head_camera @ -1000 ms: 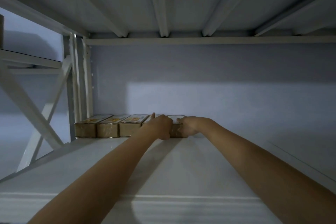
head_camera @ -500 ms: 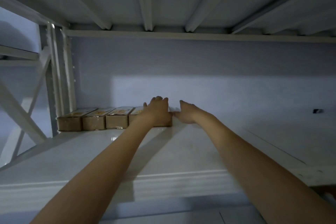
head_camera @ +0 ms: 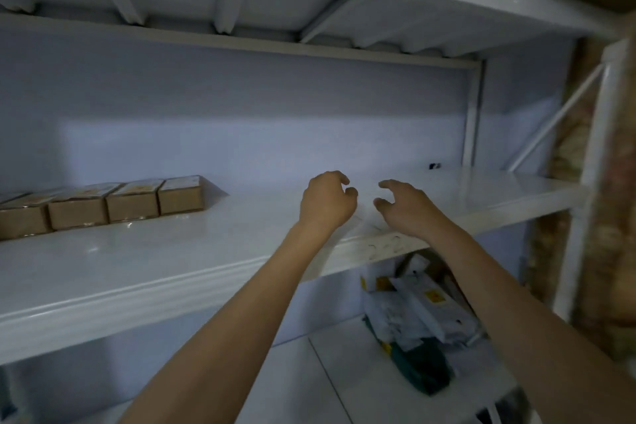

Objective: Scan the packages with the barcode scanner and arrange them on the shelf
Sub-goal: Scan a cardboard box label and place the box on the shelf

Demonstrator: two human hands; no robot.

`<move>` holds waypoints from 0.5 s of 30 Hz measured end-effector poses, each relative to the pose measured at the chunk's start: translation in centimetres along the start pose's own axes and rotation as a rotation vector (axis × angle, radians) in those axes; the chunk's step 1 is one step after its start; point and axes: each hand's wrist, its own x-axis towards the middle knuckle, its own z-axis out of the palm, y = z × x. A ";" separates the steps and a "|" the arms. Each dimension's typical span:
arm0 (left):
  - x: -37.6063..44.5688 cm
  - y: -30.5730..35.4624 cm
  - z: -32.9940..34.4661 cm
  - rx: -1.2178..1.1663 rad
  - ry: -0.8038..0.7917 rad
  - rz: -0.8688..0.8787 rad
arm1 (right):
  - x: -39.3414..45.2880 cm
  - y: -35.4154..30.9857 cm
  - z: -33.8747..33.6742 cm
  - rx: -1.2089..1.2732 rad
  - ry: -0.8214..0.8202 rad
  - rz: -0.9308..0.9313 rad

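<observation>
- Fingers (head_camera: 339, 179) of the left hand (head_camera: 325, 203) are loosely curled and pinch nothing; those of the right hand (head_camera: 407, 208) are loosely spread, also holding nothing. Both hands hover above the shelf (head_camera: 206, 262), near its front edge, close together but apart.
- At the shelf's back left, 4 brown boxes (head_camera: 103, 206) stand in a row, side by side and touching, well apart from both hands. A 5th may sit at the frame's left edge; I cannot tell.
- These boxes look like stiff cardboard, small and probably light, with flat sides that should not slip. A grip across 2 opposite sides looks safest.
- Below the shelf's right part, a heap of packets (head_camera: 418, 306) lies on the floor. They look soft and floppy, likely slick, so support from beneath would help.
- No scanner is visible.
</observation>
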 end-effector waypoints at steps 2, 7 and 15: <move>-1.4 3.3 3.0 -0.082 0.014 0.030 | -1.7 3.8 -2.2 0.034 0.074 0.036; -4.9 10.0 12.3 -0.166 -0.114 0.064 | -6.1 15.4 -7.2 0.118 0.244 0.212; -7.4 13.1 27.8 -0.097 -0.374 -0.071 | -10.0 29.9 -10.3 0.193 0.171 0.421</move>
